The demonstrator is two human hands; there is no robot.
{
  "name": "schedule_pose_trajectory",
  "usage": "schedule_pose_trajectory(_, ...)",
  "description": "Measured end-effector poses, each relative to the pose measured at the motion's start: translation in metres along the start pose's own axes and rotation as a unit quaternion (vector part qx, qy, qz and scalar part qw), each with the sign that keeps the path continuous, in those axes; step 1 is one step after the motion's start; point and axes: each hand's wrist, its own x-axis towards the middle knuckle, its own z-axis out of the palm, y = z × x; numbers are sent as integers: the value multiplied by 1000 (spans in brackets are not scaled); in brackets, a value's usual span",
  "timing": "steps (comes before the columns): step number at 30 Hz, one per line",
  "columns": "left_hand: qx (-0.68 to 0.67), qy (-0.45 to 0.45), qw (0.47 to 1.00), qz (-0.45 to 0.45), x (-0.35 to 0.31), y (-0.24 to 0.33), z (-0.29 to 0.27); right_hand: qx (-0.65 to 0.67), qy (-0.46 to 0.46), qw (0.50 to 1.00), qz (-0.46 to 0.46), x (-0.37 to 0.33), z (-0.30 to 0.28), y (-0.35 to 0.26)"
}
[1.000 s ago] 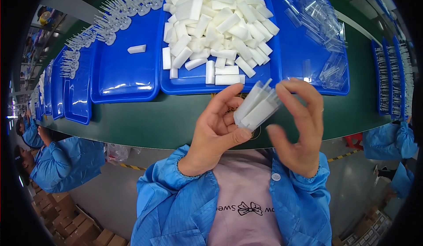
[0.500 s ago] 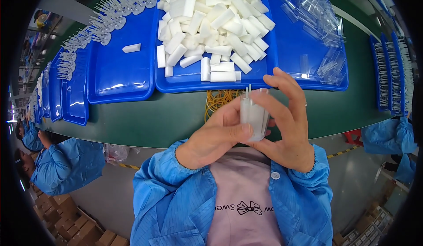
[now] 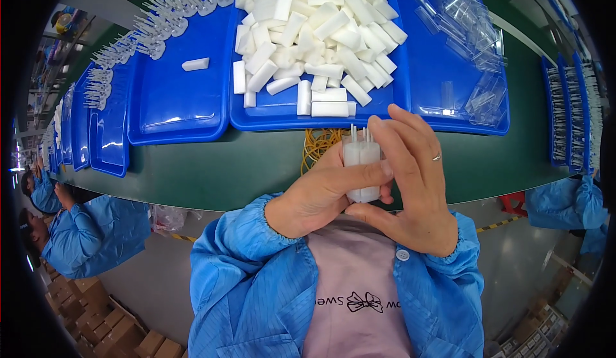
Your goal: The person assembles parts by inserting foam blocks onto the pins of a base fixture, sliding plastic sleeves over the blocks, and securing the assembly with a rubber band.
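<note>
Bundle (image 3: 361, 165) held between both hands over table (image 3: 256, 172) edge; trays (image 3: 176, 111) behind, bands (image 3: 316, 145) between.

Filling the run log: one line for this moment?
left hand: holds white bundle | right hand: holds same | rubber bands on belt

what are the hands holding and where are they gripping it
Both hands hold a small upright bundle of white plastic pieces: the left hand wraps its side, and the right hand grips the other side and bottom.

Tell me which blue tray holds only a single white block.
The blue tray left of the heaped middle tray: one white block lies alone on it, whereas the middle tray carries a whole pile.
</note>
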Motion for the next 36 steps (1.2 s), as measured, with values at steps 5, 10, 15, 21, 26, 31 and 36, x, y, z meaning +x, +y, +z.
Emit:
schedule_pose_trajectory(5,33,67,997,13,-4,-2,5,-95,-63,994,-4,3,-4,1)
schedule_pose_trajectory(10,63,60,996,1,-9,9,7,-97,-63,993,-17,2,-1,7)
schedule_pose_trajectory(15,55,31,997,-42,-9,14,0,-62,-27,997,-35,3,1,7)
schedule_pose_trajectory(21,58,56,996,-39,-6,10,1,-10,-15,1000,-10,0,5,9)
schedule_pose_trajectory(26,68,81,994,-10,-4,12,14,-85,-49,995,-26,5,3,3)
schedule_pose_trajectory(31,113,39,992,-41,-5,23,9,-103,-54,993,-19,6,1,10)
schedule_pose_trajectory(36,31,16,997,-73,0,20,3,14,25,999,-35,4,7,15)
